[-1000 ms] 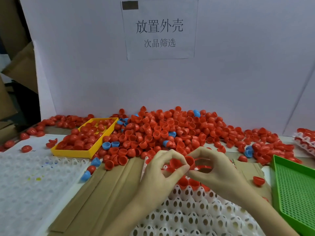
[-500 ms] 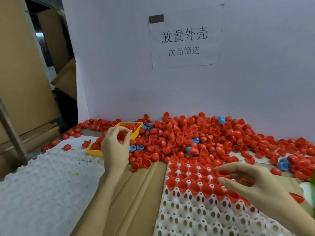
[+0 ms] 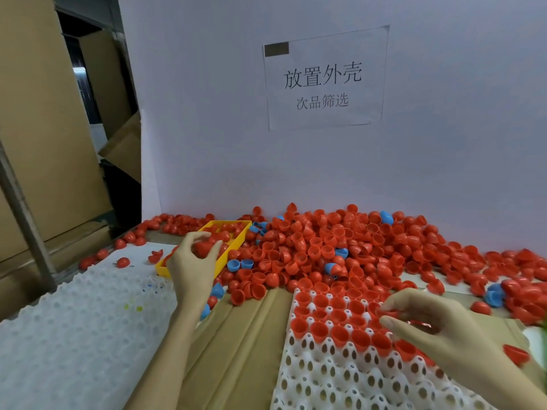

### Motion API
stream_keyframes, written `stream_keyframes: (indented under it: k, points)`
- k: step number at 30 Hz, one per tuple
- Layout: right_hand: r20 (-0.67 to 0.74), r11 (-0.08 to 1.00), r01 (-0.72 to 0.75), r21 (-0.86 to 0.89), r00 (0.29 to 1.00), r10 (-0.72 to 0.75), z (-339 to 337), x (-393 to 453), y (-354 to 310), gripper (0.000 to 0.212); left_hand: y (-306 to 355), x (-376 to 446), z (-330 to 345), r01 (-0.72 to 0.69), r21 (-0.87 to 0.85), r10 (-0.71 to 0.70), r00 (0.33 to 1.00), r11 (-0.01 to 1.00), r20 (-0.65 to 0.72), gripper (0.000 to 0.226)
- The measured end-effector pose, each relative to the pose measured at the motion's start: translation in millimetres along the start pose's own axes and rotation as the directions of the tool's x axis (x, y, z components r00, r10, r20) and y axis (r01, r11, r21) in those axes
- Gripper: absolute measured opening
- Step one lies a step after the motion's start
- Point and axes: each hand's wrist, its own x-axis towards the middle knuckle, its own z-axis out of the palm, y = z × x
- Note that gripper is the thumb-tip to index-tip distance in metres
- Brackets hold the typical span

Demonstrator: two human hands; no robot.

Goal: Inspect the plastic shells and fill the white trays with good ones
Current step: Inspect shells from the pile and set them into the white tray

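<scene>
A big pile of red plastic shells (image 3: 349, 247), with a few blue ones mixed in, lies along the white back wall. The white tray (image 3: 325, 380) in front of me holds several rows of red shells at its far end. My left hand (image 3: 192, 264) hovers over the yellow tray (image 3: 236, 222) and pinches a red shell (image 3: 204, 248) between thumb and fingers. My right hand (image 3: 429, 324) is over the filled rows of the white tray, fingers bent, fingertips at the shells there. Whether it grips one is unclear.
A second white tray (image 3: 74, 335) lies at the left with a few stray red shells (image 3: 122, 262) near it. Cardboard strips (image 3: 236, 335) lie between the two white trays. Brown cartons (image 3: 44, 128) stand at the left. A green edge (image 3: 544, 328) shows at the right border.
My left hand left the right hand and carried a red shell left to the yellow tray. The right hand dropped onto the white tray. My view has turned left.
</scene>
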Motion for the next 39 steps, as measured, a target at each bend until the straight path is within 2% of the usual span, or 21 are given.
stream_keyframes:
  k: [7,9,13,18,24,27,30,33,35,39]
  points:
    - [0.001,1.0,-0.019,0.022,1.0,0.019,0,-2,7,0.017,-2,-3,2,0.057,-0.048,-0.057,0.998,0.997,-0.006,0.021]
    - [-0.002,0.999,-0.024,0.035,1.0,0.024,-1,-1,9,0.014,8,-10,6,0.061,-0.069,-0.057,0.997,0.996,0.057,0.019]
    - [0.067,0.988,-0.115,0.101,0.992,0.108,4,10,2,0.013,32,-34,22,0.005,-0.107,0.028,0.953,0.994,0.303,0.02]
    - [0.133,0.992,-0.115,0.056,0.985,0.107,25,69,-25,0.041,39,-59,41,-0.001,-0.07,0.029,0.91,0.998,0.413,0.021]
    - [0.169,0.971,-0.081,0.226,0.985,0.043,98,162,-74,0.053,34,-63,41,0.128,-0.013,-0.108,0.879,0.992,0.465,0.025]
    - [0.117,0.992,-0.047,0.118,0.993,0.033,124,188,-86,0.062,33,-60,39,0.179,-0.075,-0.129,0.891,0.981,0.435,0.027]
    - [0.092,1.0,-0.016,-0.007,0.996,0.016,127,187,-81,0.048,30,-57,35,0.311,-0.182,-0.201,0.868,0.933,0.453,0.027]
    - [0.075,0.968,0.064,-0.244,0.996,-0.046,113,163,-63,0.025,35,-60,34,0.423,-0.301,-0.241,0.836,0.854,0.493,0.029]
    - [0.038,0.946,0.061,-0.317,0.998,-0.052,98,142,-51,0.02,42,-64,35,0.42,-0.364,-0.184,0.826,0.832,0.532,0.031]
    - [-0.029,0.969,0.042,-0.242,0.998,-0.05,67,99,-38,0.012,60,-77,38,0.284,-0.437,0.05,0.79,0.854,0.611,0.037]
